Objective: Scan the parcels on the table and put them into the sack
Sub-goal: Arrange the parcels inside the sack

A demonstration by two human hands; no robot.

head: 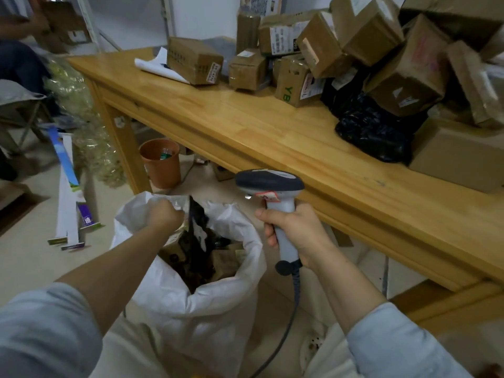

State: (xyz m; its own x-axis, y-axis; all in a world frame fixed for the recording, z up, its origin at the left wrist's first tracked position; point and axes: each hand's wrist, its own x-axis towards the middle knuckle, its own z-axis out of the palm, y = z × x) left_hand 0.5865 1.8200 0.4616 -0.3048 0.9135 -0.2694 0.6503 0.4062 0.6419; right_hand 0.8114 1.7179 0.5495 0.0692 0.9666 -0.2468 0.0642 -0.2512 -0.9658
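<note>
A white sack (218, 309) stands open on the floor in front of me, holding cardboard boxes and a black bag parcel (197, 233). My left hand (163, 214) grips the sack's far rim at its left side. My right hand (294, 230) holds a grey barcode scanner (270, 186) by its handle, head pointing left, just off the table's front edge. On the wooden table (272, 137) lie many brown cardboard parcels (406, 77) stacked at the right and back, plus a black plastic parcel (373, 129).
An orange bin (161, 162) stands under the table near its leg. Flattened white cartons (69, 203) lie on the floor at left, beside clear plastic wrap (90, 126). Another person sits at the far left with a box. The scanner's cable (289, 323) hangs down beside the sack.
</note>
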